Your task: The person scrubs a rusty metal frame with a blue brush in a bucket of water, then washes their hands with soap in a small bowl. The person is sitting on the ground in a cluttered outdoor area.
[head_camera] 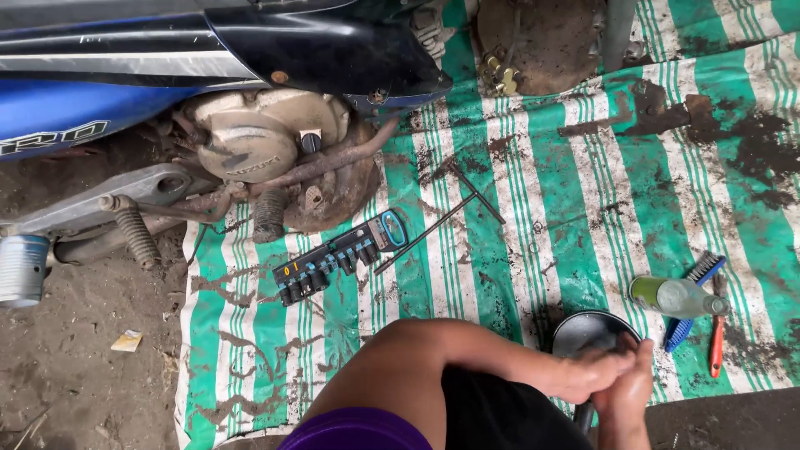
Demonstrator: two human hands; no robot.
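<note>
Both hands met over the dark round pan (587, 332): left hand (583, 375) cupped narrow against right hand (627, 390), nothing visibly gripped. Pan sat on the striped tarp (517, 208), near the bottle (675, 297) & blue brush (696, 298). Best kept low over pan, w/ drips inside the rim.

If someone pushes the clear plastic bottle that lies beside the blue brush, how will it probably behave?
The plastic bottle lies on its side on the striped tarp, so it would probably roll rather than slide. It looks mostly empty, so it is likely light and easy to dent. The blue brush lies right against it and may stop it rolling that way.
</note>
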